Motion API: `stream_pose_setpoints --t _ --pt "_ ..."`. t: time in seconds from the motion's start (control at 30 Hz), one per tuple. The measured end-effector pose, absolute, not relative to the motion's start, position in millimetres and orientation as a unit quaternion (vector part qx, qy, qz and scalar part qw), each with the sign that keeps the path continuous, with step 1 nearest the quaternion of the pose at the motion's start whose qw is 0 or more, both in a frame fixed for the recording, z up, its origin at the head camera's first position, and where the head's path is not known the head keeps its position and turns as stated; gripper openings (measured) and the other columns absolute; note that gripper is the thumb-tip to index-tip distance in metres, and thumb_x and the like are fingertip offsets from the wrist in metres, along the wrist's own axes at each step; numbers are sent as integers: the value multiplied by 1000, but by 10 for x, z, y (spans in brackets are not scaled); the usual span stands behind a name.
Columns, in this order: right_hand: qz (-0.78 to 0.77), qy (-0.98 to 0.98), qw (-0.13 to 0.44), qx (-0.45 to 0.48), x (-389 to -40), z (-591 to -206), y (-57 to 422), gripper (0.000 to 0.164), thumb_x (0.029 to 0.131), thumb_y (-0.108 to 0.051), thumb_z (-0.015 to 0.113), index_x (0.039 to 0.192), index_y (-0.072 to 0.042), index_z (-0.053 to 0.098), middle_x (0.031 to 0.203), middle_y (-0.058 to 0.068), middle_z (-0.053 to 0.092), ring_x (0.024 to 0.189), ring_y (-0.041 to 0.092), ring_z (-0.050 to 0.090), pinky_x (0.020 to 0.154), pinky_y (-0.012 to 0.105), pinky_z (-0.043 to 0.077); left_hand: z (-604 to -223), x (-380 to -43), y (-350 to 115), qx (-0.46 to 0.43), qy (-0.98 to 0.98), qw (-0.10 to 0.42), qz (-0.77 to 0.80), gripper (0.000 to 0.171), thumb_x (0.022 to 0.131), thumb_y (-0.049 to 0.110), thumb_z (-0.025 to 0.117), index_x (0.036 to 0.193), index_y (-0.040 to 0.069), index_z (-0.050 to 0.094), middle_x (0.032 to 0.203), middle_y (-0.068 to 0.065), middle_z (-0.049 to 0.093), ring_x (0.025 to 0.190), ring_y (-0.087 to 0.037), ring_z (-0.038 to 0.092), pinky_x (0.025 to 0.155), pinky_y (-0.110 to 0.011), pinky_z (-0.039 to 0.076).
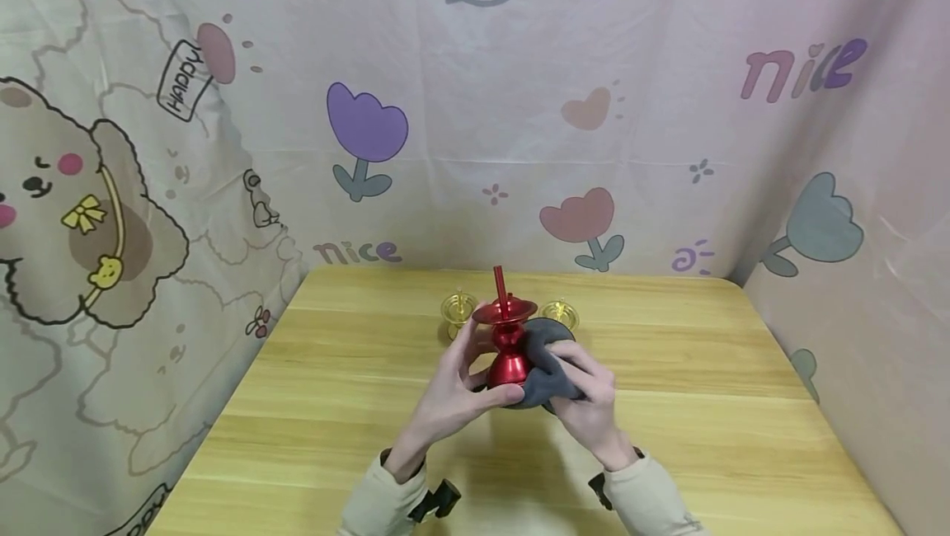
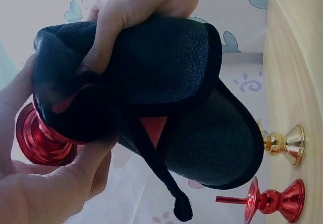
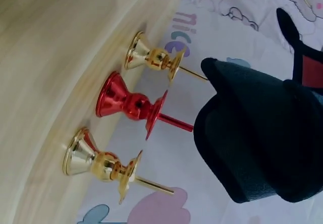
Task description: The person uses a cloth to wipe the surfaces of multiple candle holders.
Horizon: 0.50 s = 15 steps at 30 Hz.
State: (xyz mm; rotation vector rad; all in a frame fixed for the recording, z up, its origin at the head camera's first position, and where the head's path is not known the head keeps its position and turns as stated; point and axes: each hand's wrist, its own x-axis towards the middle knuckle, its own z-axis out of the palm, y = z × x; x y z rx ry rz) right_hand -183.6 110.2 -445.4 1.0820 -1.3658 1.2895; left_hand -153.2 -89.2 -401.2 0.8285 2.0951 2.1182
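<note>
My left hand (image 1: 449,396) grips a shiny red metal candle holder (image 1: 509,364) upright above the wooden table, the thumb low by its flared base. From the top dish rises a thin red spike. A dark grey cloth with bound edges (image 1: 545,363) is bunched in my right hand (image 1: 594,408), which presses it to the right side of the holder. Seen from the left wrist, the cloth (image 2: 161,62) covers most of the holder, leaving red rings (image 2: 45,138) showing between the left fingers. The right fingertips are partly hidden in the folds.
Behind the hands, a second red candle holder (image 3: 135,105) stands between two gold ones (image 3: 101,164) on the table (image 1: 356,354). Their spikes point up. A printed cloth backdrop (image 1: 460,107) hangs along the table's back and sides.
</note>
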Motion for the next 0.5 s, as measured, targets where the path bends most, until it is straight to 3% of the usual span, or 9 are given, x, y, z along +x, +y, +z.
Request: stream_pose_setpoints --t 0.1,0.23,0.37,0.5 --pt "473 -564 503 453 -1837 -4413 1095 16 93 -5 68 90 9 74 92 23 67 89 25 67 91 25 54 -4023 -1533 -892 258 683 12 683 101 82 21 85 161 24 22 139 -18 54 120 -23 59 97 -37 58" --pt "445 -558 528 460 -1831 -4375 1096 18 94 -6 68 90 11 73 89 24 66 86 29 65 89 29 55 -4030 -1538 -919 283 674 -10 683 99 84 13 83 162 22 22 132 -24 57 115 -14 63 96 -33 57" --pt "513 -539 491 453 -1829 -4405 1097 12 91 0 68 89 12 73 93 22 68 91 24 67 90 26 55 -4027 -1534 -943 315 644 -7 697 100 87 6 77 163 20 14 125 -35 56 115 -6 62 96 -30 56" --pt "587 -533 445 416 -1824 -4450 1104 5 84 11 67 85 10 72 99 15 72 97 13 69 89 20 54 -4026 -1531 -937 316 636 17 704 98 92 6 73 164 20 7 132 -37 56 122 -9 61 102 -31 54"
